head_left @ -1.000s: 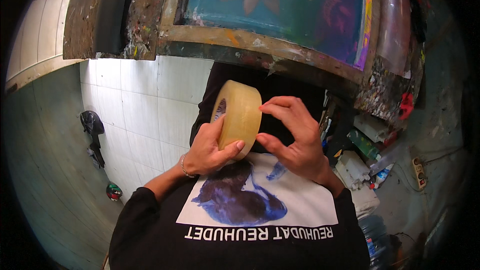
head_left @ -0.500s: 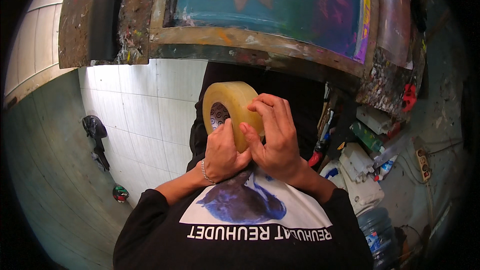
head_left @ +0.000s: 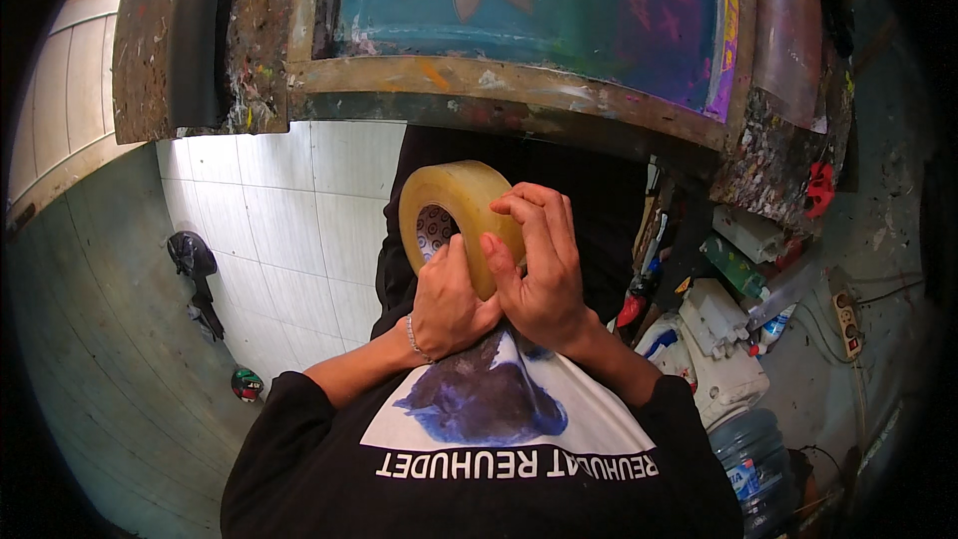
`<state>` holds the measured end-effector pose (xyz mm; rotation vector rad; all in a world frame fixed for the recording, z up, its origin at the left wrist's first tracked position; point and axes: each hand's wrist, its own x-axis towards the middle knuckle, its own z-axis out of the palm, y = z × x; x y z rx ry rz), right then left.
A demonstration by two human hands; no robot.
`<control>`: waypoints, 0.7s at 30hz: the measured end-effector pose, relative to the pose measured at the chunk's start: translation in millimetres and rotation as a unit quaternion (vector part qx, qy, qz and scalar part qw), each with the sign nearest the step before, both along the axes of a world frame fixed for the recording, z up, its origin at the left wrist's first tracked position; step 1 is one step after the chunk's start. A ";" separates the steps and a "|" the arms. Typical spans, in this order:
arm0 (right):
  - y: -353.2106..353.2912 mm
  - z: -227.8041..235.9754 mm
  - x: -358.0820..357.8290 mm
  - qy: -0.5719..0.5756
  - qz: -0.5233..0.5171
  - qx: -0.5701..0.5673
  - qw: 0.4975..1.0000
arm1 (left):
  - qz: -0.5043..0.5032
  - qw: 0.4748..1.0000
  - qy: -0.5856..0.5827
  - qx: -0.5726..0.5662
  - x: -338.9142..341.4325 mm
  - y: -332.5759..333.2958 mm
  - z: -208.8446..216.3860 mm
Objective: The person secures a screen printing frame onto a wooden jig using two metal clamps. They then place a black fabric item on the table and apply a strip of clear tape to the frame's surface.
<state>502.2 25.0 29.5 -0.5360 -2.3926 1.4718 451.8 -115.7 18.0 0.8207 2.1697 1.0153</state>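
Above the hands, top of view: a big wooden-framed printing screen (head_left: 539, 10) with blue-green mesh, its frame crusted with dried paint, fills the upper part of the picture.
Floor: pale square tiles (head_left: 289, 230) lie below and to the left of the screen, meeting a grey-green wall on the left.
Torso: a black shirt (head_left: 479, 459) with a white panel and a blue-purple print takes up the lower middle.
Right side clutter: white plastic containers (head_left: 714, 334), a clear blue water jug (head_left: 753, 454) at the lower right and a white power strip (head_left: 848, 324) sit crowded together, well apart from the hands.
Tape: a wide roll of translucent yellowish packing tape (head_left: 461, 220) with a patterned cardboard core is held up on edge in front of the chest, just below the screen's lower frame, its open core turned left.
Right hand (head_left: 544, 274): curled over the roll's outer face, fingertips pressed on the top of the band, thumb against its near edge.
Left hand (head_left: 447, 304): closed on the roll's lower left, thumb lying up along the rim beside the core; a thin bracelet circles the wrist.
Floor oddments: a dark bundle (head_left: 195, 269) and a small round tin (head_left: 246, 384) rest on the tiles at left, far from the roll.
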 end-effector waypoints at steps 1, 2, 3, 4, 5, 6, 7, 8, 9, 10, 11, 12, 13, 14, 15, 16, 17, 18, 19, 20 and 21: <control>-0.3 -0.1 0.3 0.002 -0.002 0.005 1.000 | 0.000 1.000 0.000 0.000 0.5 0.3 0.3; -0.7 -0.6 0.5 0.005 -0.004 0.009 1.000 | 0.001 1.000 0.001 0.001 0.7 0.7 0.3; -1.1 -1.0 0.9 0.007 -0.006 0.014 1.000 | 0.001 1.000 0.002 0.001 0.9 1.0 0.4; -1.2 -1.3 1.7 0.005 -0.002 0.010 1.000 | 0.002 1.000 0.002 0.001 1.4 1.1 0.5; -0.9 -1.9 2.6 0.003 0.001 0.006 1.000 | 0.002 1.000 0.002 0.002 1.8 1.3 -0.1; -0.7 -2.3 3.2 0.001 0.005 0.003 1.000 | 0.002 1.000 0.002 0.002 2.2 1.4 -0.6; -0.6 -2.5 3.3 0.000 0.005 0.004 1.000 | 0.001 1.000 0.004 0.004 2.2 1.6 -1.1; -0.6 -2.8 3.2 -0.001 0.005 0.005 1.000 | 0.001 1.000 0.005 0.006 2.1 1.7 -1.9; -0.6 -3.1 3.3 -0.003 0.005 0.006 1.000 | 0.001 1.000 0.007 0.008 2.2 1.6 -2.7; -0.9 -3.3 4.1 -0.001 0.004 0.006 1.000 | -0.001 1.000 0.007 0.003 3.0 0.6 -3.3; -0.9 -3.5 5.4 0.000 0.004 0.007 1.000 | -0.003 1.000 0.006 -0.002 3.8 -0.5 -4.1; -1.1 -3.7 6.5 0.001 0.003 0.007 1.000 | -0.006 1.000 0.006 -0.007 3.9 -1.1 -4.3; -1.8 -4.0 7.1 0.006 -0.007 0.000 1.000 | -0.010 1.000 0.010 -0.008 3.2 -1.0 -4.1; -3.3 -4.9 8.0 0.011 -0.016 -0.009 1.000 | -0.014 1.000 0.014 -0.009 3.3 -1.4 -4.3; -4.3 -5.4 8.3 0.016 -0.025 -0.017 0.999 | -0.017 1.000 0.018 -0.010 3.6 -1.5 -4.5; -4.0 -4.8 7.3 0.012 -0.024 -0.016 1.000 | -0.015 1.000 0.014 -0.009 3.5 -1.1 -4.5; -2.2 -3.4 4.9 0.009 -0.022 -0.014 1.000 | -0.012 1.000 0.010 -0.006 2.4 0.5 -4.8; -1.2 -2.4 3.1 0.006 -0.022 -0.011 1.000 | -0.011 1.000 0.007 -0.004 1.5 1.8 -4.9; -2.8 -1.3 4.2 -0.002 -0.020 -0.016 1.000 | -0.010 1.000 0.005 -0.014 3.0 -0.2 -4.2; -2.6 -0.5 5.2 -0.005 -0.021 -0.014 1.000 | -0.011 1.000 0.007 -0.018 4.0 -1.5 -4.1; 1.5 -0.1 5.2 -0.006 -0.023 -0.003 1.000 | -0.014 1.000 0.011 -0.011 2.9 1.9 -5.8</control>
